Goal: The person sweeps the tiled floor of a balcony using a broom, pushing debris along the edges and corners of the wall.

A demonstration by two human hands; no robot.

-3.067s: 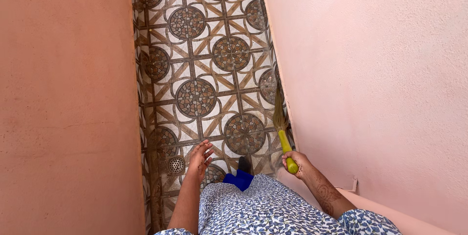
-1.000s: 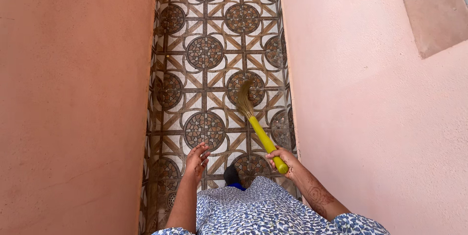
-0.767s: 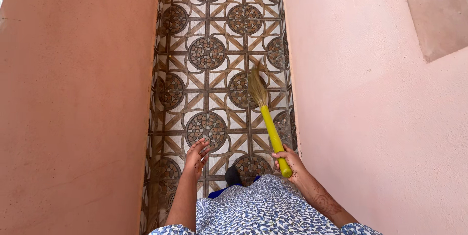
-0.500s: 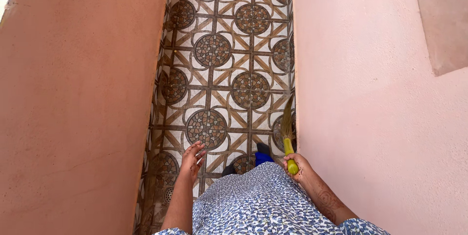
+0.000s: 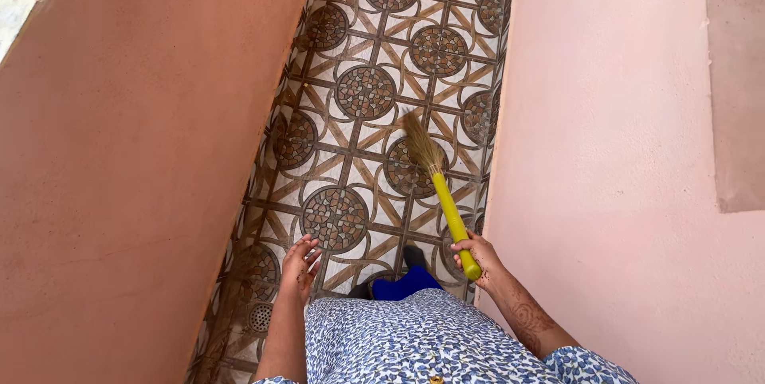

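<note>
A narrow strip of patterned tile floor (image 5: pixel 374 41) runs toward 12 o'clock between an orange wall (image 5: pixel 135 161) at 9 o'clock and a pink wall (image 5: pixel 621 137) at 3 o'clock, with open tiles ahead and a small round drain (image 5: pixel 260 317) at 7 o'clock beside the orange wall. The right hand (image 5: pixel 478 255) has its fingers clamped on the yellow handle of a broom (image 5: pixel 446 201), whose straw head lies on the tiles toward 11 o'clock from that hand, near the pink wall. The left hand (image 5: pixel 298 267) hangs free over the floor, fingers loosely apart, touching nothing.
</note>
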